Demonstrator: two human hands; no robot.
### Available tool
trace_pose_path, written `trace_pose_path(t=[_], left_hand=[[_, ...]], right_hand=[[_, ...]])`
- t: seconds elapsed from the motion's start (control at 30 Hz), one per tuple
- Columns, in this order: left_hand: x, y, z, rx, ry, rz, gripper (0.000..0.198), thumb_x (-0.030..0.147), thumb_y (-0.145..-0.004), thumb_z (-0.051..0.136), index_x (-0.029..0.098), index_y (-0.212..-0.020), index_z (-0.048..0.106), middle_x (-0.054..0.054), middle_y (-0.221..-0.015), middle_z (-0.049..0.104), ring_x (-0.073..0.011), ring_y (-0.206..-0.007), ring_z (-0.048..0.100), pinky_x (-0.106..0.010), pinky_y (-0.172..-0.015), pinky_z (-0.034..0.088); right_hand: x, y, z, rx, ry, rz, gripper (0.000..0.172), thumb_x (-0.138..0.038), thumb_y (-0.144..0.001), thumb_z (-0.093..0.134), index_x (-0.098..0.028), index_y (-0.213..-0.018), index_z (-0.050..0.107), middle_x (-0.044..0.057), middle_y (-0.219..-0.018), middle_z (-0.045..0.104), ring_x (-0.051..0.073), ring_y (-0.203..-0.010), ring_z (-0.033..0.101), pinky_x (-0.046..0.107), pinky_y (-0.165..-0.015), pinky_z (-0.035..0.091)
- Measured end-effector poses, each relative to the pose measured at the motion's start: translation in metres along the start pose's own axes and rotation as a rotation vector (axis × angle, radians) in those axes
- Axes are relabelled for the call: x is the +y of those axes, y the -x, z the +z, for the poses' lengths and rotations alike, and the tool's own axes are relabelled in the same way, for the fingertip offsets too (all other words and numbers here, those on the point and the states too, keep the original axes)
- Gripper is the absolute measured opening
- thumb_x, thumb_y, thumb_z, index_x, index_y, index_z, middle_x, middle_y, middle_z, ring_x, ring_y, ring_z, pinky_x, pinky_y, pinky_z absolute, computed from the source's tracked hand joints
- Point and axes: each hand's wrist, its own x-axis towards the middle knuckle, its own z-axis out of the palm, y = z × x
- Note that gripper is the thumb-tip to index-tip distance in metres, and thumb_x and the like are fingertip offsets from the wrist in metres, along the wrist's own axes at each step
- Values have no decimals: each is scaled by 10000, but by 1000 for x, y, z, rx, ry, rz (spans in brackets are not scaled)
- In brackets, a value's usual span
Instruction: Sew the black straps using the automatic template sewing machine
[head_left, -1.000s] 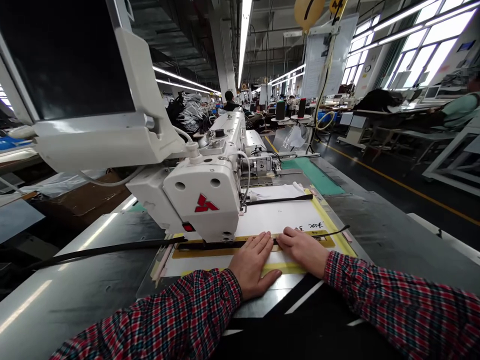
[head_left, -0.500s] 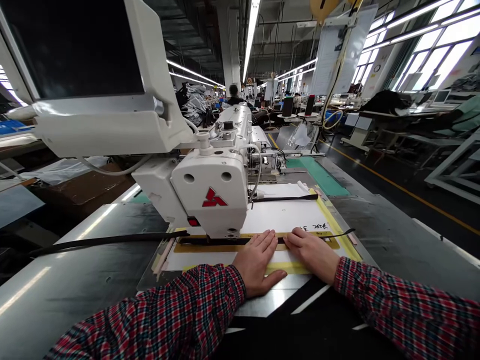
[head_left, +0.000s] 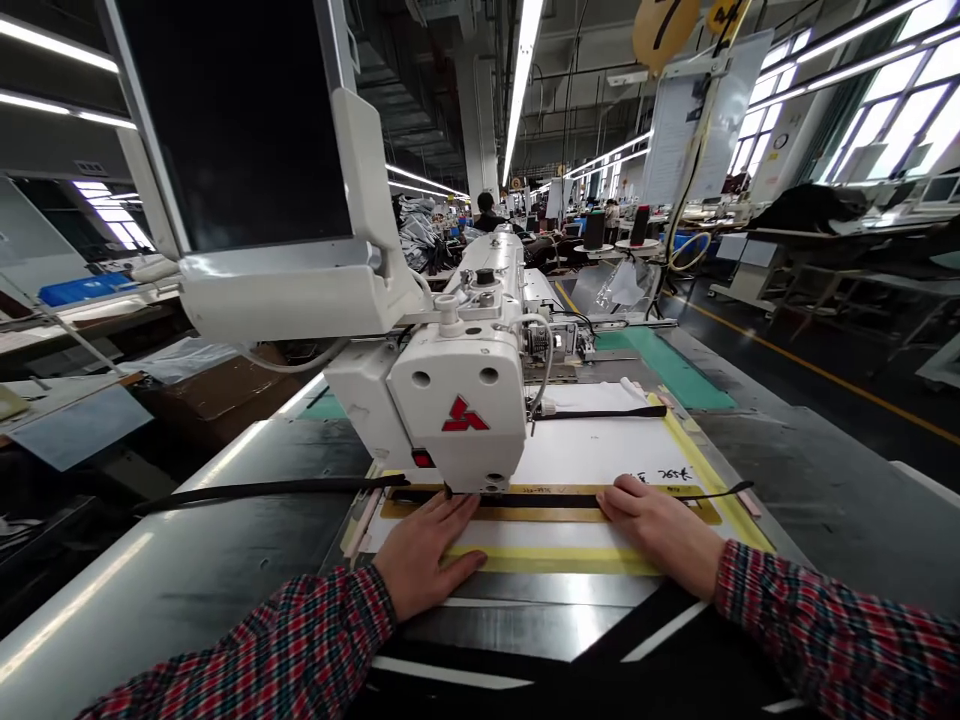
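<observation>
1. We look down a long factory floor (head_left: 810,390), with a seated co-worker (head_left: 486,212) far off at 12 o'clock.
2. Our metal-clad worktop (head_left: 172,570) carries a white industrial sewing machine (head_left: 457,410) at 11 o'clock, with a monitor (head_left: 240,130) raised above it.
3. A white template board (head_left: 592,450) edged with yellow tape (head_left: 555,560) lies under the machine.
4. A black strap (head_left: 540,500) crosses the board beneath the presser foot (head_left: 491,487), its tail trailing toward 9 o'clock. A second black strap (head_left: 600,412) lies farther along the board. We cannot tell whether any stitching is done.
5. Our left hand (head_left: 424,555), at 7 o'clock, and right hand (head_left: 660,530), at 4 o'clock, lie open and flat on the board, gripping nothing.
</observation>
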Motion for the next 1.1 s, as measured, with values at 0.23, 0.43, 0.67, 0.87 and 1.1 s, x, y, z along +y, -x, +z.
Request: trace_pose_path(t=[0.23,0.43,0.67,0.87,1.1], left_hand=[[5,-9,4,-42,2,-6,615,545,-872,409,166,-1354,362,-94,-1340,427,-290,-1198,432,-452,-996,375],[-5,-1,-1,-33,12,12,598,522,-876,417,162,-1350,366,-88,-1336,435,-275,-1240,382,-434,-1022,345],[-24,10,-6,-19,15,49,575,486,-879,429,172,-1354,357,-89,-1338,431,-262,-1261,354,-421,-1015,357],[-35,18,-13,9,18,108,535,416,-877,462,146,-1332,385,-88,-1380,371,-222,-1294,298,-376,-1058,310],[-52,28,-18,-56,0,89,543,372,-896,439,159,-1376,300,-73,-1423,290,-211,-1310,261,-377,-1071,282]], right_hand=[[-1,0,-5,-2,-4,-3,312,-114,-923,261,-127,-968,569,105,-898,481,231,-781,436,378,-684,497],[-3,-7,-1,-12,13,-38,304,-94,-916,268,-119,-960,568,101,-881,480,223,-778,436,365,-694,500],[-13,-22,6,-36,16,-15,271,-98,-930,298,-115,-931,568,90,-854,480,212,-761,430,360,-670,486],[-22,-36,7,13,-23,-41,234,-117,-927,329,-134,-952,561,83,-858,485,209,-773,431,338,-668,481],[-32,-50,11,20,-57,-25,257,-108,-928,305,-144,-952,559,74,-860,485,199,-764,429,325,-669,471]])
